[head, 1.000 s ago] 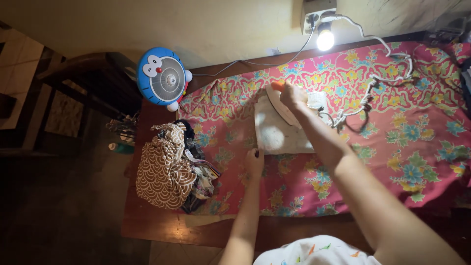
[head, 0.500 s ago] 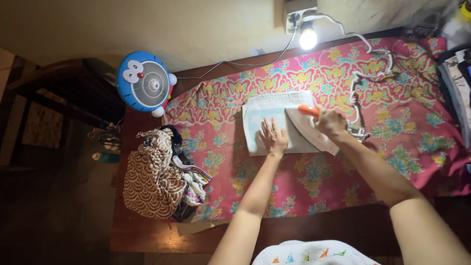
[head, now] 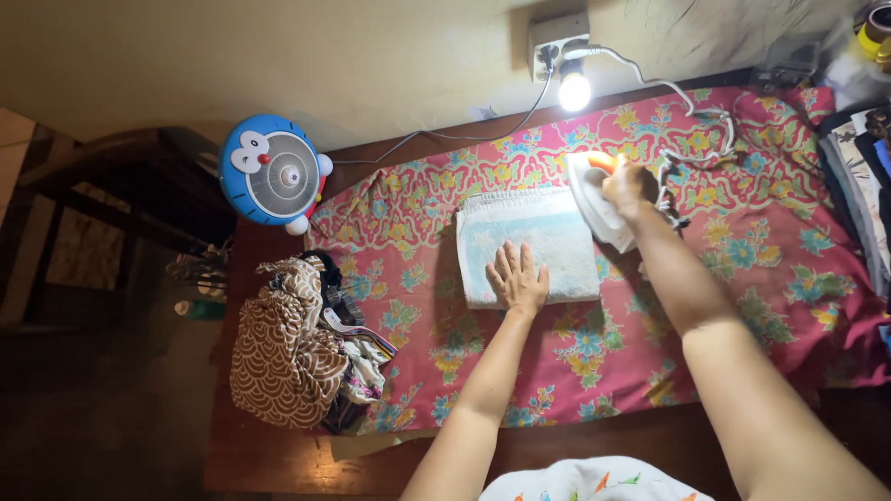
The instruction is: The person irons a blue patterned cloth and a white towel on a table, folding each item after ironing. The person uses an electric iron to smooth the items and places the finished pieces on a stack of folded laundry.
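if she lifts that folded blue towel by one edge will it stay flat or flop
The towel would probably flop and unfold: it is soft folded cloth, lying flat under her left hand. It looks light. It likely would not slide easily on the floral cloth, fabric against fabric.

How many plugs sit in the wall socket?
2. One dark plug sits at the left of the wall socket, its cord running to the blue fan; one white plug sits at the right. Others may be hidden.

Both arms are bare, with no sleeves on them. The left hand (head: pixel 518 278) and the right hand (head: pixel 624 186) wear no gloves. Low down shows a white top (head: pixel 585 481) with small orange and green shapes.
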